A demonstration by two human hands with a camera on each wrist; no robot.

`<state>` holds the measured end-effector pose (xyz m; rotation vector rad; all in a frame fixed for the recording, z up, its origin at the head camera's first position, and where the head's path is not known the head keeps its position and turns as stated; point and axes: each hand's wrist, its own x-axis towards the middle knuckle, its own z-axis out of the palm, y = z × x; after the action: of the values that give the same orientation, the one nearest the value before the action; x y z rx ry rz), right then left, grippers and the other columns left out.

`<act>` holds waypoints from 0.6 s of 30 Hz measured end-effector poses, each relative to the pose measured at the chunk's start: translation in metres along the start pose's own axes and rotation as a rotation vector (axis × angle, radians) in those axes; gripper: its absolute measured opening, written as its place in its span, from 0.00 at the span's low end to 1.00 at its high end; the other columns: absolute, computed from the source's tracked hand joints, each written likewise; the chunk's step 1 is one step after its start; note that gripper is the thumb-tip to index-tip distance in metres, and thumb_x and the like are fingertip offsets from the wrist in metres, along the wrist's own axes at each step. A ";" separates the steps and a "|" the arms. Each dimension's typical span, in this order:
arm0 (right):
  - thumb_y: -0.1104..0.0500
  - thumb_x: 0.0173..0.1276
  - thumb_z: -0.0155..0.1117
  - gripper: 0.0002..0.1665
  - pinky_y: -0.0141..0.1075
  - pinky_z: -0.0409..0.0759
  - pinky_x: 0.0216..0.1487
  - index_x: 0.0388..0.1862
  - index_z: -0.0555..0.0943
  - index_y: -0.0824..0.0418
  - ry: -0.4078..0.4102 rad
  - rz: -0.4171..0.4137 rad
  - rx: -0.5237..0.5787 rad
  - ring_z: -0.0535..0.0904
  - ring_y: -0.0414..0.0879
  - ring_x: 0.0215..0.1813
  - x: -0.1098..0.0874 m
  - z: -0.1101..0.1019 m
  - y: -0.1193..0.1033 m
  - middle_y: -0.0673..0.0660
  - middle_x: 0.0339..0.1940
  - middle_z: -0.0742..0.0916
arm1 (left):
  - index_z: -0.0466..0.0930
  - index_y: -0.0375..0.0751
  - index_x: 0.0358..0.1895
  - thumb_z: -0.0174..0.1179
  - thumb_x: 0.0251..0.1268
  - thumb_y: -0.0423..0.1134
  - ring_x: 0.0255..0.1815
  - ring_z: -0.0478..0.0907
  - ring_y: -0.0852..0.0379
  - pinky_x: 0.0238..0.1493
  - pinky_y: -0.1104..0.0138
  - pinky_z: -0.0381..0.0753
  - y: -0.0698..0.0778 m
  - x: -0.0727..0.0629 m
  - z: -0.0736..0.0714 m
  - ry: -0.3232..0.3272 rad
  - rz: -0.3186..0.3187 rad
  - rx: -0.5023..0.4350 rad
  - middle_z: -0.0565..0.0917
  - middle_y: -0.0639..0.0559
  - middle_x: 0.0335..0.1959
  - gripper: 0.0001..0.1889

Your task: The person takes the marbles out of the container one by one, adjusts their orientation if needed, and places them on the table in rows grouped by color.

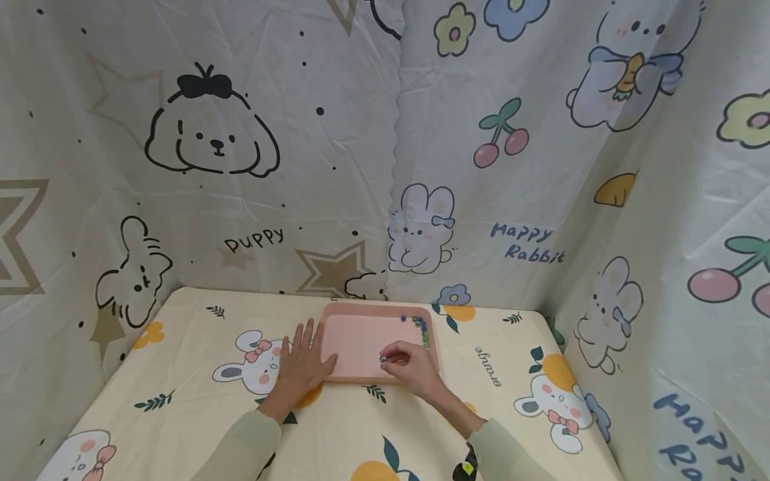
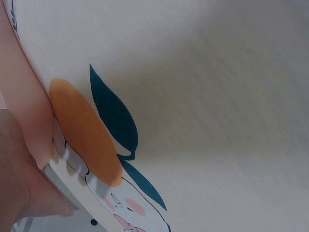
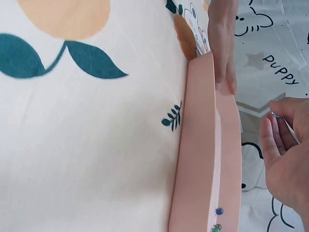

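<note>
A shallow pink tray (image 1: 355, 341) lies on the patterned cloth. My left hand (image 1: 301, 364) rests at the tray's left edge with fingers straight and spread; its thumb reaches over the rim. Over the tray's front right part, my right hand (image 1: 412, 367) pinches a small bluish glassy bead (image 1: 382, 359) between thumb and fingertips. That hand (image 3: 289, 154) shows raised beside the tray wall in the right wrist view. Several small blue and green beads (image 1: 424, 334) line the tray's right side, curving along its far right corner. A single blue bead (image 1: 403, 318) sits left of them.
A cream cloth (image 1: 198, 361) printed with rabbits, oranges and leaves covers the table. Pale printed curtains (image 1: 337, 147) hang behind it and at both sides. A dark object (image 1: 465, 467) shows at the right sleeve's cuff.
</note>
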<state>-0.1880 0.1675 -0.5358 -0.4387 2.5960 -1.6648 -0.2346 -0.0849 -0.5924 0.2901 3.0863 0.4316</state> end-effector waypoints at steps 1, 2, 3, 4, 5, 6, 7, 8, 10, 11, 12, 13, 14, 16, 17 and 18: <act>0.66 0.65 0.70 0.07 0.31 0.83 0.45 0.43 0.85 0.63 -0.012 0.007 0.002 0.83 0.44 0.41 -0.001 0.002 0.000 0.51 0.38 0.87 | 0.52 0.36 0.79 0.53 0.70 0.59 0.79 0.43 0.35 0.74 0.38 0.40 -0.001 0.000 0.001 0.006 0.002 -0.003 0.49 0.35 0.80 0.43; 0.66 0.66 0.69 0.07 0.31 0.83 0.45 0.43 0.85 0.63 -0.023 0.014 0.000 0.83 0.43 0.41 -0.003 0.005 0.000 0.50 0.39 0.86 | 0.52 0.36 0.79 0.53 0.70 0.59 0.79 0.43 0.35 0.74 0.38 0.40 -0.001 0.000 0.002 0.008 0.002 -0.003 0.49 0.35 0.80 0.43; 0.66 0.66 0.69 0.07 0.31 0.83 0.45 0.43 0.85 0.63 -0.035 0.020 0.004 0.83 0.44 0.42 -0.004 0.007 0.000 0.50 0.39 0.86 | 0.52 0.36 0.79 0.53 0.70 0.59 0.79 0.44 0.35 0.74 0.38 0.40 -0.001 0.000 0.002 0.014 0.002 -0.001 0.49 0.35 0.80 0.43; 0.66 0.66 0.69 0.08 0.31 0.83 0.45 0.44 0.85 0.63 -0.046 0.029 0.008 0.83 0.44 0.42 -0.005 0.010 0.000 0.50 0.39 0.86 | 0.52 0.36 0.79 0.53 0.70 0.59 0.79 0.44 0.35 0.74 0.38 0.40 -0.002 0.000 0.003 0.016 0.002 0.005 0.50 0.35 0.80 0.43; 0.66 0.66 0.69 0.07 0.31 0.83 0.45 0.44 0.85 0.64 -0.056 0.033 0.012 0.83 0.44 0.42 -0.005 0.013 0.000 0.50 0.39 0.86 | 0.53 0.36 0.79 0.53 0.70 0.59 0.79 0.44 0.35 0.74 0.38 0.41 -0.002 0.000 0.004 0.021 0.003 0.006 0.50 0.35 0.79 0.43; 0.66 0.66 0.69 0.07 0.31 0.83 0.45 0.43 0.85 0.63 -0.063 0.037 0.017 0.83 0.44 0.42 -0.006 0.016 0.000 0.51 0.39 0.86 | 0.53 0.36 0.79 0.53 0.70 0.59 0.79 0.44 0.35 0.74 0.38 0.41 -0.002 0.000 0.004 0.022 0.003 0.007 0.50 0.35 0.79 0.43; 0.66 0.66 0.69 0.07 0.31 0.83 0.45 0.43 0.85 0.64 -0.072 0.042 0.020 0.83 0.44 0.42 -0.007 0.019 0.000 0.51 0.39 0.86 | 0.53 0.35 0.79 0.53 0.70 0.59 0.79 0.44 0.35 0.74 0.38 0.41 -0.002 0.000 0.004 0.022 0.004 0.007 0.50 0.35 0.79 0.43; 0.66 0.66 0.69 0.07 0.31 0.83 0.45 0.43 0.85 0.64 -0.079 0.046 0.024 0.83 0.44 0.42 -0.008 0.022 0.000 0.51 0.39 0.86 | 0.52 0.36 0.79 0.53 0.70 0.59 0.79 0.43 0.35 0.74 0.38 0.41 -0.002 0.000 0.004 0.017 0.002 0.009 0.49 0.35 0.80 0.43; 0.66 0.66 0.70 0.07 0.30 0.83 0.43 0.42 0.85 0.63 -0.097 0.059 0.045 0.84 0.44 0.40 -0.009 0.028 0.000 0.53 0.39 0.87 | 0.52 0.36 0.79 0.52 0.70 0.60 0.79 0.43 0.35 0.74 0.38 0.40 -0.002 0.000 0.003 0.007 0.002 0.009 0.49 0.36 0.80 0.43; 0.66 0.65 0.70 0.07 0.30 0.83 0.43 0.42 0.85 0.63 -0.105 0.064 0.054 0.84 0.43 0.40 -0.010 0.031 0.000 0.53 0.38 0.87 | 0.52 0.36 0.79 0.52 0.70 0.59 0.79 0.43 0.35 0.74 0.38 0.40 -0.001 0.000 0.002 0.005 0.003 0.004 0.48 0.35 0.80 0.43; 0.66 0.65 0.71 0.07 0.30 0.83 0.42 0.42 0.85 0.64 -0.114 0.067 0.068 0.84 0.43 0.39 -0.011 0.033 0.000 0.54 0.39 0.87 | 0.51 0.36 0.79 0.52 0.70 0.60 0.79 0.42 0.35 0.74 0.38 0.39 -0.001 -0.001 0.001 -0.001 0.002 0.004 0.48 0.36 0.80 0.44; 0.67 0.64 0.71 0.08 0.30 0.83 0.42 0.42 0.85 0.65 -0.122 0.073 0.079 0.84 0.42 0.39 -0.011 0.036 0.000 0.55 0.38 0.87 | 0.51 0.36 0.79 0.52 0.70 0.60 0.79 0.42 0.35 0.74 0.38 0.39 -0.001 -0.001 0.001 -0.003 0.001 0.005 0.48 0.36 0.80 0.44; 0.67 0.64 0.71 0.08 0.30 0.83 0.41 0.42 0.85 0.66 -0.130 0.077 0.088 0.84 0.42 0.38 -0.011 0.039 0.001 0.55 0.38 0.87 | 0.51 0.36 0.79 0.52 0.70 0.60 0.79 0.42 0.35 0.74 0.38 0.39 0.000 -0.001 0.001 -0.005 0.000 0.007 0.48 0.36 0.80 0.44; 0.67 0.63 0.72 0.09 0.30 0.83 0.40 0.43 0.85 0.68 -0.138 0.078 0.101 0.84 0.40 0.37 -0.012 0.044 0.001 0.55 0.38 0.88 | 0.51 0.36 0.79 0.52 0.70 0.60 0.79 0.43 0.35 0.74 0.38 0.39 0.000 -0.001 0.000 -0.005 0.000 0.006 0.48 0.36 0.80 0.43; 0.67 0.63 0.72 0.10 0.29 0.83 0.40 0.43 0.85 0.69 -0.140 0.075 0.101 0.84 0.40 0.37 -0.012 0.047 0.001 0.54 0.37 0.88 | 0.51 0.36 0.79 0.52 0.71 0.59 0.79 0.43 0.35 0.74 0.38 0.39 0.000 -0.001 0.000 -0.007 -0.001 0.005 0.48 0.36 0.80 0.43; 0.67 0.63 0.72 0.10 0.29 0.83 0.39 0.43 0.85 0.69 -0.141 0.071 0.104 0.84 0.40 0.37 -0.012 0.050 0.002 0.54 0.37 0.88 | 0.51 0.36 0.79 0.52 0.71 0.59 0.79 0.42 0.35 0.74 0.38 0.39 0.000 -0.001 0.000 -0.008 -0.002 0.004 0.48 0.36 0.80 0.43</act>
<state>-0.1685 0.1272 -0.5603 -0.4371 2.3851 -1.6713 -0.2332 -0.0848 -0.5923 0.2879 3.0799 0.4232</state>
